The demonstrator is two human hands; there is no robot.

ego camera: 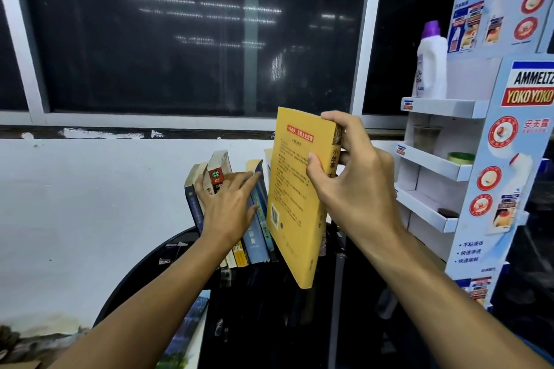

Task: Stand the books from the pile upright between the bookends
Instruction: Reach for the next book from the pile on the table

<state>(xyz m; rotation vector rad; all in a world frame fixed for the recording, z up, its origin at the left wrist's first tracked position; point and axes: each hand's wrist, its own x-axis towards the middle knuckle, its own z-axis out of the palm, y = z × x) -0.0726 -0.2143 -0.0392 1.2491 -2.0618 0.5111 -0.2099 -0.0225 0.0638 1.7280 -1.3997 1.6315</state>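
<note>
My right hand (350, 180) grips a yellow book (292, 189) by its spine edge and holds it upright, tilted, just right of a row of standing books (257, 213). The row leans to the left on a dark round table (144, 272). My left hand (227, 204) lies flat against the spines of that row, fingers spread, pressing on them. The yellow book's lower corner hangs above the table. I cannot make out any bookends; the books and my hands hide that area.
A white cardboard display stand (443, 165) with shelves, a white bottle with a purple cap (431, 60) and small jars stands close on the right. A white wall and dark window lie behind. A picture book (192, 329) lies at the table's lower left.
</note>
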